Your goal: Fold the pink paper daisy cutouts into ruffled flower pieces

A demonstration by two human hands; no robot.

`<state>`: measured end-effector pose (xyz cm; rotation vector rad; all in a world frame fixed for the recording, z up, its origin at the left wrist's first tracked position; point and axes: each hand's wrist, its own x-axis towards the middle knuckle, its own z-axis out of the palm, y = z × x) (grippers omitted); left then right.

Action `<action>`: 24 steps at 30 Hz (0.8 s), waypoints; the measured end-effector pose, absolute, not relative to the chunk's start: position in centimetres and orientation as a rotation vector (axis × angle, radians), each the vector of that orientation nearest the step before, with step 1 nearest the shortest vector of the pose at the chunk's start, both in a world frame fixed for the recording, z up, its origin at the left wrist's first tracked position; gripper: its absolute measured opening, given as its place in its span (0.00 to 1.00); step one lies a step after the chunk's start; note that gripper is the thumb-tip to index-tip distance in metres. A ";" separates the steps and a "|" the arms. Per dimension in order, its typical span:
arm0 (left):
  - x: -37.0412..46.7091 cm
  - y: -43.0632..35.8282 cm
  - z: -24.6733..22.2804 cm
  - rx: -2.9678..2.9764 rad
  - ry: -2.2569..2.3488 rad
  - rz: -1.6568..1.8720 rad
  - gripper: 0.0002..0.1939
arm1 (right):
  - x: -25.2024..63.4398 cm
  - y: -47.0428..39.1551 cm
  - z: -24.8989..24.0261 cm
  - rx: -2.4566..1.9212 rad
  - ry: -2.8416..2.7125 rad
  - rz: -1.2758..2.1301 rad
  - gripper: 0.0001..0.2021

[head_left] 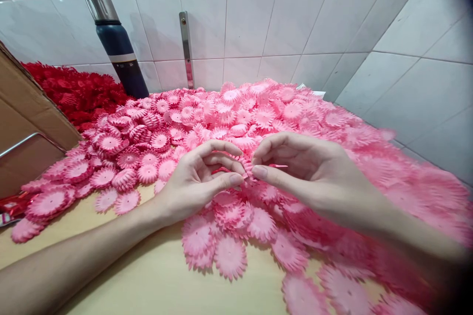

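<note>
Both bare hands up over the near-middle of the heap of pink serrated flower discs (236, 115), fingertips facing each other, small gap between. Left hand (201, 174): palm inward, fingers curled, thumb tip close to the fingertips, bits of pink right at the tips; can't tell if it's pinching a disc or just in front of the pile. Right hand (314, 170): fingers bent, thumb tip near the index tip, thin pink sliver (279, 165) showing in the opening behind the thumb; can't tell if that's gripped either. Heap runs from the left across to the far wall and down the right side, discs overlapping, some in nested stacks on the left, blurry at right. Loose ones, e.g. a flat pink disc (230, 257), lie near on the pale yellow tabletop (148, 270). Far left: pile of red petal pieces (79, 93), dark blue bottle (121, 54) with metal cap just right of it, cardboard box (31, 123) nearer. Metal strip (186, 49) screwed to the far white tiled wall (251, 15)
</note>
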<state>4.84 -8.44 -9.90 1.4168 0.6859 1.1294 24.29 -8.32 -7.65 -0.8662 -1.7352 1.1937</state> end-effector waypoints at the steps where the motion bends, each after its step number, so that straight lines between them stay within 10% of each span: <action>1: 4.9 -8.4 -9.9 1.417 0.687 1.131 0.12 | 24.3 -8.3 -7.7 -0.864 -1.734 1.195 0.08; 24: 4.9 -8.9 -9.4 1.470 0.793 1.350 0.07 | 24.7 -7.9 -7.6 -0.840 -1.660 1.089 0.10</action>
